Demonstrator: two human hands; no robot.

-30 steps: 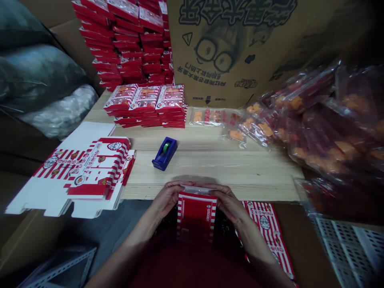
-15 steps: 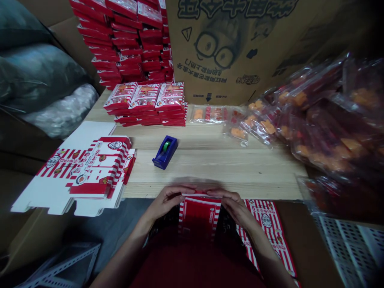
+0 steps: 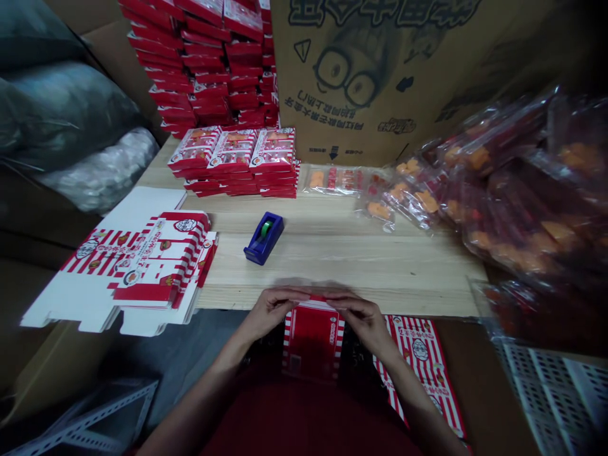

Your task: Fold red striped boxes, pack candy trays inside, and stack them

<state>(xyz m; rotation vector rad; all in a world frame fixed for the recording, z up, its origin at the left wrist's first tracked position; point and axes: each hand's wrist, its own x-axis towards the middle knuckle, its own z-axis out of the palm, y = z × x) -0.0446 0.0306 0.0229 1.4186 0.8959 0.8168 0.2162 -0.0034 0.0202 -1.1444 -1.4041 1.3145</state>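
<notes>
Both hands hold a red-and-white striped carton (image 3: pixel 312 342) upright against my body, just below the table's near edge. My left hand (image 3: pixel 273 311) grips its upper left corner, and my right hand (image 3: pixel 361 318) grips the upper right. The fingertips of both hands meet along the carton's top edge, over a red flap. The carton's lower end is hidden in the dark of my red top. Under my right forearm lies a flat striped carton blank (image 3: pixel 420 358).
The wooden table (image 3: pixel 361 269) holds a blue tape dispenser (image 3: pixel 263 238), stacked finished boxes (image 3: pixel 232 161) and a pile of flat blanks (image 3: pixel 142 272). Clear bags of orange snacks (image 3: pixel 517 215) heap at right. A printed cardboard sheet (image 3: pixel 365 76) stands behind. A perforated metal rack (image 3: pixel 551 396) sits low right.
The clear plastic at the carton's top edge no longer shows, and a red flap lies there. My hands have moved closer along that edge. The view has shifted slightly.
</notes>
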